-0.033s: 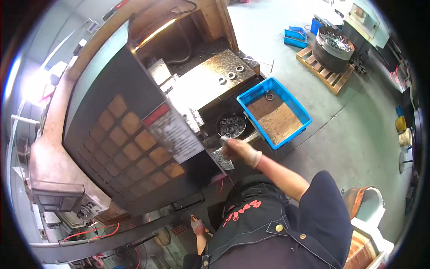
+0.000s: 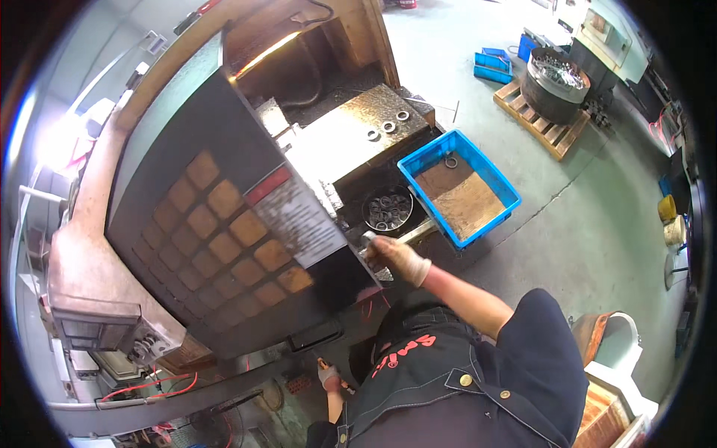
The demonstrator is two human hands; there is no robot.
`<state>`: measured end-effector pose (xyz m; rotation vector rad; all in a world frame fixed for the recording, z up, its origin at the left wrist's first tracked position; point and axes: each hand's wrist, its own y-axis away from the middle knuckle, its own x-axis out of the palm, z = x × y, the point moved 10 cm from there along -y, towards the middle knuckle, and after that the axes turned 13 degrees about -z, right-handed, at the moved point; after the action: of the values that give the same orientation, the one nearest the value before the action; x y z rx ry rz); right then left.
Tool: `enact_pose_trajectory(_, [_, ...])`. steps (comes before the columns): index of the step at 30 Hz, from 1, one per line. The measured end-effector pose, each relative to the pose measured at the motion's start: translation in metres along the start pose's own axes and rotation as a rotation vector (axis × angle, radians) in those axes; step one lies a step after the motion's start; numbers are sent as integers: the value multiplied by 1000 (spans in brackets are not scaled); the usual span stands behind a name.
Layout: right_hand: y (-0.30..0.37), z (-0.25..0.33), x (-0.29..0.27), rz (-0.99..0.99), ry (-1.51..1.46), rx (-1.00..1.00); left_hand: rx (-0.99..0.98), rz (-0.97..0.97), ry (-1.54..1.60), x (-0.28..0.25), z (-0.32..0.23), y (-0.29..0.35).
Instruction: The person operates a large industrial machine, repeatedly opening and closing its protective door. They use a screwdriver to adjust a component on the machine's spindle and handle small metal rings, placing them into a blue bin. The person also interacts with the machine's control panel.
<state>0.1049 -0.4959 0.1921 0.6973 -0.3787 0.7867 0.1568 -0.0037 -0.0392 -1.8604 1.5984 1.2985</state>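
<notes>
My right hand point(image 2: 400, 258), in a pale glove, is closed with a small shiny metal piece point(image 2: 368, 236), apparently a ring, at its fingertips. It is beside the right edge of the machine's dark sliding door point(image 2: 202, 149), just below a round pan point(image 2: 388, 208) full of metal rings. Low in the view, my gloved left hand point(image 2: 328, 378) is wrapped round a slim tool with an orange part point(image 2: 323, 364); its kind is unclear. Several metal rings point(image 2: 388, 127) sit on the metal ledge point(image 2: 358, 138) inside the machine opening.
Right of the pan stands a blue crate point(image 2: 511, 196) with a brown bottom and a ring point(image 2: 450, 161) in it. Farther off, a drum of metal parts point(image 2: 556, 86) stands on a wooden pallet point(image 2: 545, 134). Blue bins point(image 2: 493, 66) lie beyond. A machine part point(image 2: 612, 351) is at lower right.
The sliding door has shifted slightly to the right. My right hand has moved a little left and down with the metal piece. My left hand looks the same.
</notes>
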Motion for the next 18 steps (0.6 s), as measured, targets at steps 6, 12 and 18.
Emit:
enact_pose_trajectory(6, [9,-18,9,-178,-89,-173,31,34,16,-10,39,-21])
enact_pose_trajectory(12, [15,-21,14,-233,-201,-168,-163,167,212,-10,164,-38])
enact_pose_trajectory(18, [11,-44,27,-303,-141,-221,-382,137,144,-43,197,-20])
